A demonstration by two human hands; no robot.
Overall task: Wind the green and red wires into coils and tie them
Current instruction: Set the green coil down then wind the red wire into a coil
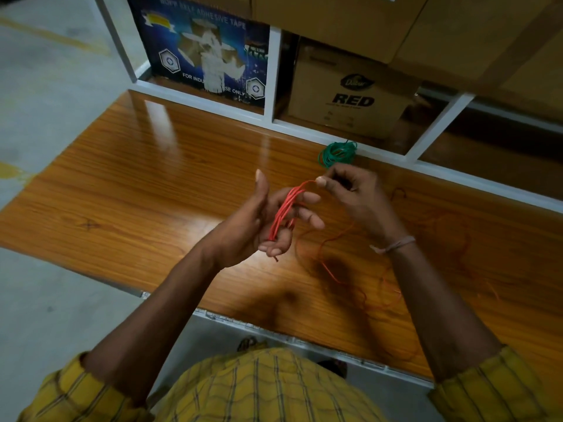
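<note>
A glossy wooden table (152, 184) carries 1 green wire coil (338, 152) at its far edge and, seemingly, loose red wire (330, 274) trailing on its near-right part.

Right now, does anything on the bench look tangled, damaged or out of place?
Nothing damaged. The loose red wire sprawls in uneven loops across the orange wooden bench, still unwound. The coiled green wire lies neatly at the back edge.
</note>
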